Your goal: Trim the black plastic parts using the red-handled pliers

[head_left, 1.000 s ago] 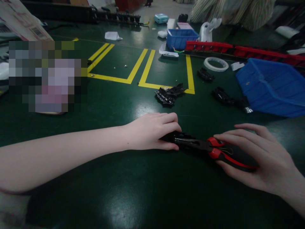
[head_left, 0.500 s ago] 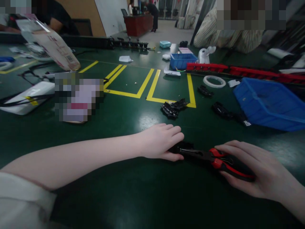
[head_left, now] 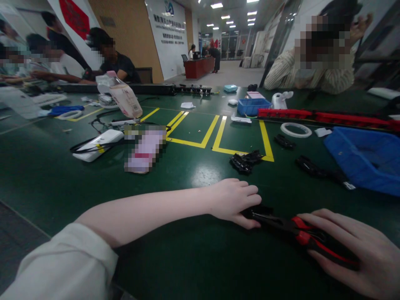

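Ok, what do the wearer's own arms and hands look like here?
The left arm has a loose, pale off-white sleeve ending near the elbow; the forearm is bare, with no watch or bracelet visible. The left hand and right hand are both ungloved. Any right sleeve is out of view.
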{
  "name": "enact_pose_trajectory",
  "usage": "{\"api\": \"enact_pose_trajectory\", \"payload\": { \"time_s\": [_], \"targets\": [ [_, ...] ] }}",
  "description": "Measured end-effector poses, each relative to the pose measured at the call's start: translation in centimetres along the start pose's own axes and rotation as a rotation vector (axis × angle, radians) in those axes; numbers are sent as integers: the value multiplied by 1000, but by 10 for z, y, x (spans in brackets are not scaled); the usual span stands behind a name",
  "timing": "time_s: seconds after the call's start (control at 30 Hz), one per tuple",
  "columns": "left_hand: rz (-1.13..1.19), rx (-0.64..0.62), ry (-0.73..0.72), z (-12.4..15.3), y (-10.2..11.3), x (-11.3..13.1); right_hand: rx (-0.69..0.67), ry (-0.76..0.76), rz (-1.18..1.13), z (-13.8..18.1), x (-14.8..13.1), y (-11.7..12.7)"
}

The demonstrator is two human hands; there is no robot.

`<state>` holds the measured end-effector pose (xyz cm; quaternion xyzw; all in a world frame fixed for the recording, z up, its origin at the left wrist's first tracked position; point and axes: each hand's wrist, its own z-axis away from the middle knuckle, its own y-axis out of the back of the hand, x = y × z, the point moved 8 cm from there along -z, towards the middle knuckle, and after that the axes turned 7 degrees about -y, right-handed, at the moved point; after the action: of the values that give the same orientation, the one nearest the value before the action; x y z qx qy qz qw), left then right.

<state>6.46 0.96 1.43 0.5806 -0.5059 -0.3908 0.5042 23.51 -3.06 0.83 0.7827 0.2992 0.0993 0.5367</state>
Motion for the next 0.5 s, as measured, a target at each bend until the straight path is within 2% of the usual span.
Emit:
{"api": "enact_pose_trajectory", "payload": {
  "time_s": [0.13,0.3,0.5],
  "targets": [
    [-5,-2,13,1,0,-1,-35,183,79,-3,-7,3],
    [33,6,6,2,1,-2,-5,89,44,-6,1,9],
    [36,-9,24,2,1,-2,-86,157,83,-6,-1,4]
  ]
}}
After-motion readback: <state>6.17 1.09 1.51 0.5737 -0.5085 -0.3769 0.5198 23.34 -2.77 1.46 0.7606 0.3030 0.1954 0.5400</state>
